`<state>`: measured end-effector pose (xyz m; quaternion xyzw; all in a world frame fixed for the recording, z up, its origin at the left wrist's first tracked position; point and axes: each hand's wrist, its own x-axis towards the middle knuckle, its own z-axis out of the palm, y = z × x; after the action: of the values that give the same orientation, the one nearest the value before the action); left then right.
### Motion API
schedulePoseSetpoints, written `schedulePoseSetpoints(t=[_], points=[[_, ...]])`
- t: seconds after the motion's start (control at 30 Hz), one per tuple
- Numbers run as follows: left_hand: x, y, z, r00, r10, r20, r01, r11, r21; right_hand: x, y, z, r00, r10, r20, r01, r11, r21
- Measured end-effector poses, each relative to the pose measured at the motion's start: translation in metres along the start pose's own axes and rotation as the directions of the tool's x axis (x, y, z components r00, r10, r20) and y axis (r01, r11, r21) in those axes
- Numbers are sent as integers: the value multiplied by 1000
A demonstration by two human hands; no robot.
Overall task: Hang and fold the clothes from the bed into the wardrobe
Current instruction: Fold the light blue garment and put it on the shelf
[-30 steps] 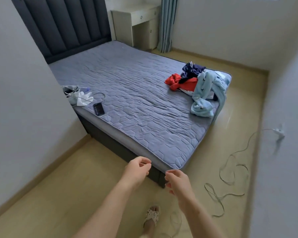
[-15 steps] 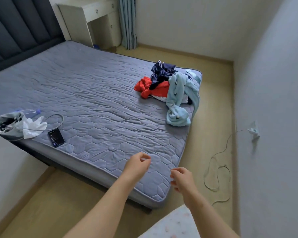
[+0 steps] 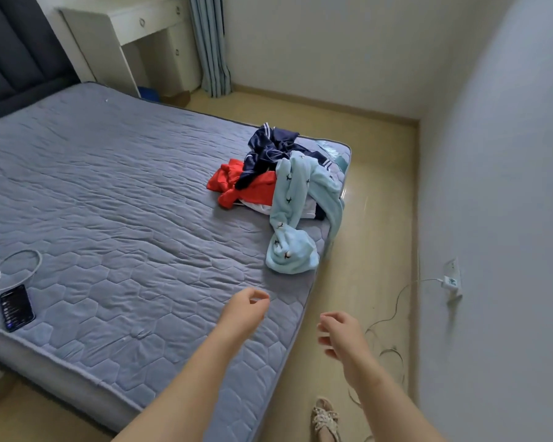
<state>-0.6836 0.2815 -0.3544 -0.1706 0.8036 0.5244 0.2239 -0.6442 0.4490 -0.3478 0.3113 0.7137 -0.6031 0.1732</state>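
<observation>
Left hand (image 3: 246,309): loosely curled, empty, above the bed (image 3: 125,202), near corner.
Right hand (image 3: 340,333): loosely curled, empty, over the floor (image 3: 371,218) beside the bed.
Clothes (image 3: 278,186): heaped at the bed's far right edge, beyond both hands.

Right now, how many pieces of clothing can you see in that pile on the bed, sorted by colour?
navy garment: 1
red garment: 1
light blue garment: 1
white fabric, only an edge showing under the pile: 1
Total: 4 visible pieces; the pile may hide more.
</observation>
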Motion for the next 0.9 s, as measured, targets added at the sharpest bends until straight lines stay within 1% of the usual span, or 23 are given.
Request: schedulePoseSetpoints(t=[0.13,0.23,0.4,0.5,0.6,0.67,0.73,0.8,0.9], points=[[41,50,40,999,-33,-37,32,999,-25,60,-26,-54,1000,22,6,-22,999,-48],[67,73,54,998,-59,-31,58,998,-21,98,-45,-69,998,52,29,-49,995,-86],[111,89,64,984,-146,-100,135,985,-111,143,-75,-71,989,83,125,-62,985,-164],[142,98,71,980,-182,-81,168,974,-154,176,-95,-73,985,104,138,-72,973,-218],[182,113,69,972,-211,-101,189,963,-193,214,-124,-69,984,81,156,-35,960,-278],[212,126,66,970,-227,-90,204,955,-217,241,-147,-63,981,78,178,-15,943,-333],[237,142,62,972,-224,-66,207,957,-202,264,-169,-55,976,101,193,-18,921,-390],[258,157,54,975,-214,-55,202,964,-176,284,-190,-47,973,94,209,-2,915,-403],[289,164,42,965,-243,-97,227,962,-150,314,-216,-36,968,101,229,5,907,-421]])
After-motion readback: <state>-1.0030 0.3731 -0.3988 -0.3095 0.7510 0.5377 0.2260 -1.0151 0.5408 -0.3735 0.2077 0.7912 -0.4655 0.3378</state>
